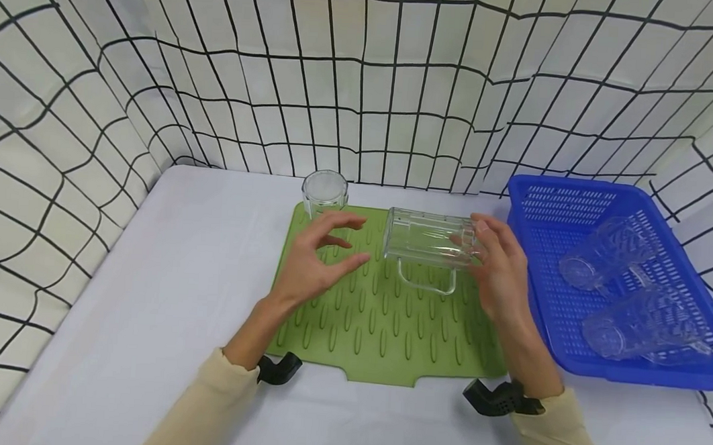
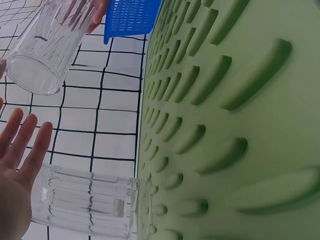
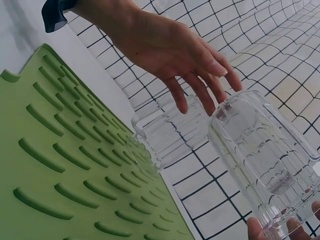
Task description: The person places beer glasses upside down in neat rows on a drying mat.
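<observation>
A clear glass mug is held sideways above the green mat, its handle toward the person. My right hand grips it by its right end, fingers and thumb around the rim; the right wrist view shows those fingertips at the glass. To the left, my left hand is held apart from the mug's base, thumb and fingers spread with nothing between them. Behind that hand, a second glass stands upright at the mat's back left corner, partly hidden in the head view; the left wrist view shows its wide rim against the mat.
A blue plastic basket stands to the right of the mat, with two clear glass mugs lying in it. Raised oval ridges cover the mat. White cloth with a black grid walls the table at the back and sides.
</observation>
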Tool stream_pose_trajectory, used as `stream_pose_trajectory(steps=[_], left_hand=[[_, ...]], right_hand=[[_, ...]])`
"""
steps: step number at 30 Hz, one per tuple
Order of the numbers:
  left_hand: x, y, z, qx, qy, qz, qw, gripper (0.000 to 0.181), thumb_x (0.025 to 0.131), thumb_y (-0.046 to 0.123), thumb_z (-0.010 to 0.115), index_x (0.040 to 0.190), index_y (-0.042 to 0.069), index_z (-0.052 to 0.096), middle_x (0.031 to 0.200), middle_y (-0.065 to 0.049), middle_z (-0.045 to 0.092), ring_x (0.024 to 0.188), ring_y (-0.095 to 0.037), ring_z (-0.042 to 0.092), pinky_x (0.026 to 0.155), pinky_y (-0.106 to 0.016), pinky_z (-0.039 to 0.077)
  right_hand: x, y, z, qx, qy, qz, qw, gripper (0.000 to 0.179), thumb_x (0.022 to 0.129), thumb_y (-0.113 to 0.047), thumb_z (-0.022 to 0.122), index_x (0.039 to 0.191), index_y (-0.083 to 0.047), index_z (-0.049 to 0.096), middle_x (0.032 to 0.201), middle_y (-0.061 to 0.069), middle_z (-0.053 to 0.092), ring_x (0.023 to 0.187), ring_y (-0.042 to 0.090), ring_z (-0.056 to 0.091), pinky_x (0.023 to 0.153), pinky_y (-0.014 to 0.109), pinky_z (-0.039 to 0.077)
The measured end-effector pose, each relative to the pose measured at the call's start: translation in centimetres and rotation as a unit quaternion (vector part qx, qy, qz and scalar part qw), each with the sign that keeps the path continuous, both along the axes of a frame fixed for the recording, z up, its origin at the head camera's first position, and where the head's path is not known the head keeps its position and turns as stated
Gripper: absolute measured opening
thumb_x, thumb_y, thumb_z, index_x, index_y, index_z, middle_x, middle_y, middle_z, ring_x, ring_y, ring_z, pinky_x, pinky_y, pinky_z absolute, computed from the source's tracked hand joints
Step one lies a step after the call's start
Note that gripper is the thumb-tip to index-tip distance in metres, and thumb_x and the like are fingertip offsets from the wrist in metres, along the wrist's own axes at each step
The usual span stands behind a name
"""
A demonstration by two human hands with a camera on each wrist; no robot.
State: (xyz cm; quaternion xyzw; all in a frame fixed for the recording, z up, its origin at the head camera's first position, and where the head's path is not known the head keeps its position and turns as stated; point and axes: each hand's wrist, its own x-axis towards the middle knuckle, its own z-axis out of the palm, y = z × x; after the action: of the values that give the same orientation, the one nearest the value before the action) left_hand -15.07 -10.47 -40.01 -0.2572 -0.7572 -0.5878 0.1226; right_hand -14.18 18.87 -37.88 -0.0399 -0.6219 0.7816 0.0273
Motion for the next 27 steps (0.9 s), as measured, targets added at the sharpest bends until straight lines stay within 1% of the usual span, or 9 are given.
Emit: stream_pose_trajectory(steps=[1,4,8,11,12,15,18,23,27], left_hand=[[0.0,0.1,0.0,0.002,-0.005,-0.004,1.0000,0.054,0.084,0.005,0.083,0.135,0.009,0.066,0.133,-0.010,0.066,0.125,-0.023,0.063,0.090,-0.052,0.063],[-0.1,0.4,0.0,0.005,-0.017,-0.016,0.9997,0.059,0.084,0.006,0.083,0.139,0.011,0.063,0.139,-0.010,0.063,0.128,-0.023,0.061,0.093,-0.052,0.062],[-0.2,1.0,-0.1,0.014,-0.025,-0.032,0.9991,0.063,0.084,0.004,0.083,0.142,0.012,0.061,0.144,-0.010,0.059,0.131,-0.026,0.060,0.095,-0.047,0.062],[-0.3,1.3,-0.2,0.022,-0.032,-0.043,0.9983,0.064,0.084,0.003,0.082,0.144,0.012,0.060,0.145,-0.009,0.057,0.133,-0.028,0.060,0.098,-0.048,0.061],[-0.3,1.4,-0.2,0.026,-0.035,-0.046,0.9980,0.065,0.084,0.003,0.082,0.144,0.012,0.059,0.146,-0.009,0.057,0.133,-0.028,0.059,0.098,-0.051,0.061],[-0.3,1.7,-0.4,0.033,-0.042,-0.054,0.9971,0.067,0.083,0.003,0.083,0.145,0.013,0.058,0.148,-0.008,0.054,0.136,-0.027,0.058,0.100,-0.058,0.058],[-0.4,1.9,-0.6,0.036,-0.044,-0.057,0.9967,0.069,0.083,0.002,0.083,0.146,0.013,0.058,0.150,-0.007,0.052,0.138,-0.026,0.056,0.101,-0.059,0.058],[-0.5,2.0,-0.8,0.044,-0.044,-0.059,0.9963,0.069,0.083,0.000,0.083,0.146,0.013,0.058,0.152,-0.007,0.051,0.141,-0.025,0.054,0.103,-0.050,0.059],[-0.4,2.0,-0.9,0.046,-0.047,-0.054,0.9964,0.070,0.082,0.000,0.083,0.146,0.013,0.058,0.152,-0.006,0.050,0.142,-0.024,0.052,0.105,-0.043,0.058]], right_hand=[[0.0,-0.1,0.0,0.002,0.000,0.003,1.0000,0.032,0.109,-0.032,0.055,0.135,-0.014,0.058,0.121,-0.001,0.066,0.116,0.022,0.072,0.093,0.031,0.063],[-0.2,-0.2,-0.1,0.003,-0.007,0.012,0.9999,0.034,0.109,-0.034,0.054,0.136,-0.014,0.056,0.126,0.000,0.063,0.118,0.022,0.071,0.095,0.033,0.062],[-0.3,-0.4,-0.3,-0.001,-0.017,0.020,0.9997,0.033,0.110,-0.034,0.053,0.136,-0.015,0.056,0.126,-0.001,0.063,0.113,0.018,0.072,0.094,0.032,0.062],[-0.3,-0.5,-0.4,-0.005,-0.017,0.029,0.9994,0.031,0.110,-0.033,0.051,0.135,-0.015,0.055,0.122,-0.002,0.064,0.107,0.015,0.072,0.092,0.032,0.062],[-0.3,-0.6,-0.4,-0.006,-0.018,0.032,0.9993,0.031,0.110,-0.033,0.051,0.135,-0.015,0.055,0.121,-0.002,0.064,0.107,0.014,0.072,0.092,0.033,0.062],[-0.3,-0.6,-0.6,-0.008,-0.021,0.038,0.9990,0.030,0.111,-0.033,0.050,0.135,-0.015,0.054,0.123,0.000,0.064,0.107,0.015,0.072,0.092,0.034,0.062],[-0.3,-0.6,-0.8,-0.016,-0.027,0.038,0.9988,0.030,0.111,-0.033,0.050,0.134,-0.015,0.055,0.124,0.001,0.064,0.108,0.017,0.073,0.093,0.035,0.063],[-0.2,-0.6,-1.0,-0.030,-0.025,0.052,0.9979,0.026,0.112,-0.033,0.047,0.131,-0.017,0.055,0.124,0.000,0.065,0.109,0.017,0.073,0.094,0.036,0.062],[-0.3,-0.7,-1.2,-0.030,-0.024,0.068,0.9969,0.022,0.113,-0.033,0.045,0.126,-0.019,0.056,0.124,0.001,0.064,0.110,0.018,0.073,0.094,0.037,0.063]])
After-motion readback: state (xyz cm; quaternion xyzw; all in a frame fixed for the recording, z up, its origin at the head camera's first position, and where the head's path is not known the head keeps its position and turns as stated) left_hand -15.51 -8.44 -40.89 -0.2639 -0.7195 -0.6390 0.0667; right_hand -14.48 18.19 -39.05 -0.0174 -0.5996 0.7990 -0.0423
